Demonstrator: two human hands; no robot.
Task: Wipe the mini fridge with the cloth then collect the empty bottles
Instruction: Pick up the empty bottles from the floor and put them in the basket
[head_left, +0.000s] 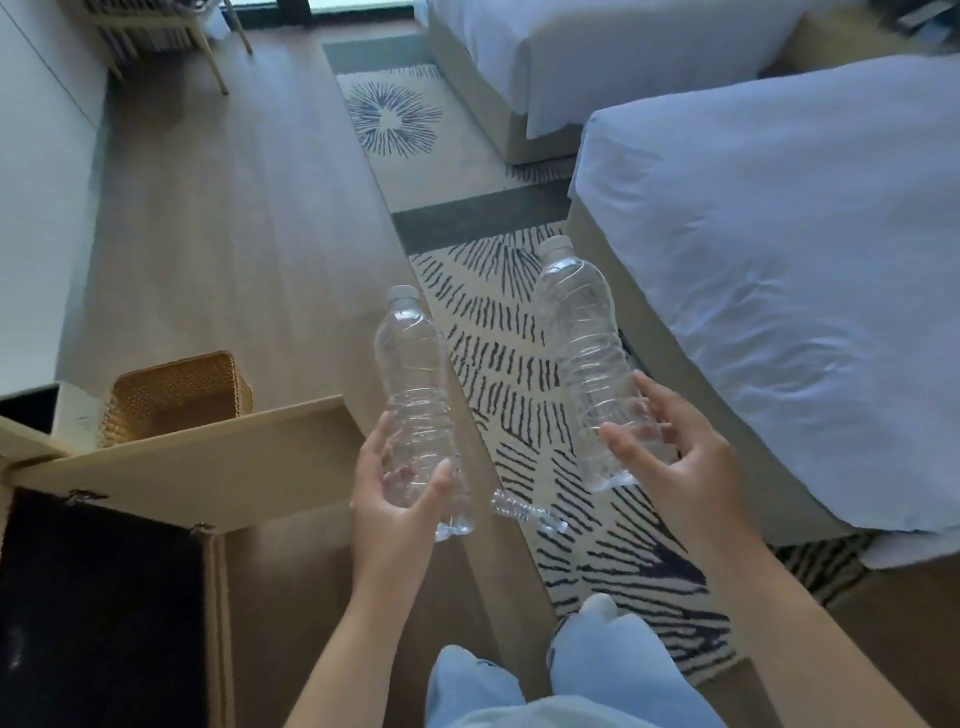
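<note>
Wicker basket (176, 395) stands behind cabinet door (208, 457); one bottle (527, 512) lies on rug (498, 374).

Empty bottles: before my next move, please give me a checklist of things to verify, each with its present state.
1. Left hand grips the left bottle: ok.
2. Right hand grips the right bottle: ok.
3. Caps on both held bottles: ok.
4. All bottles collected: not ok; a third bottle lies on the floor below the hands.
5. A hand free to take it: not ok, both are full.
6. Wicker basket, a possible drop place, open on top: ok.
</note>
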